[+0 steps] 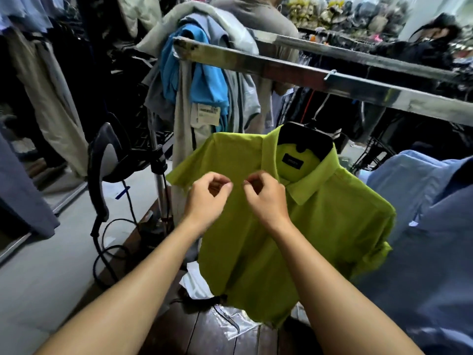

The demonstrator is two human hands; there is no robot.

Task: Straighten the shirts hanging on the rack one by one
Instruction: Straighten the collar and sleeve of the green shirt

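Green shirt (pixel 320 226) on a black hanger (pixel 304 139), hung from the metal rail (pixel 332 80).
Left hand (pixel 207 198) and right hand (pixel 266 201) sit close together at the shirt front, just below the collar (pixel 314 180). The curled fingers of each hand pinch the fabric.

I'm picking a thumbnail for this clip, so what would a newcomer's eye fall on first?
The lime-green shirt on a black hanger at centre stands out. The left hand and right hand pinch its front just below the collar. Above runs a shiny metal rail, a bright blue garment draped over its left end.
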